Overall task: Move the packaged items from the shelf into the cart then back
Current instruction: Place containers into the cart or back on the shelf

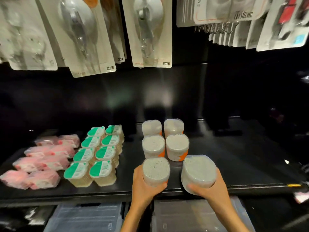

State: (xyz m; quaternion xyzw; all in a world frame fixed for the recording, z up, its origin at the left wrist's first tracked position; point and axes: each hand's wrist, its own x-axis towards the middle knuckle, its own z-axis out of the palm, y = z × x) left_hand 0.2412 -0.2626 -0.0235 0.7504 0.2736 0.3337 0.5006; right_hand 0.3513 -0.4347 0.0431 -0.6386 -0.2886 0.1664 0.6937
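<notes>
Head view: my left hand (pixel 143 186) grips one round tub (pixel 156 169) and my right hand (pixel 206 190) another tub (pixel 198 173), both at the shelf (pixel 234 173) front edge beside four standing tubs (pixel 165 139). I cannot tell whether they are leaving or returning; next, either lift both clear or set them upright in line.

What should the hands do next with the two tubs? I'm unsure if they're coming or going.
Can't tell direction. Probably set the right tub down: the right hand holds it tilted above the shelf edge, while the left hand grips the left tub upright in line with its column.
</notes>
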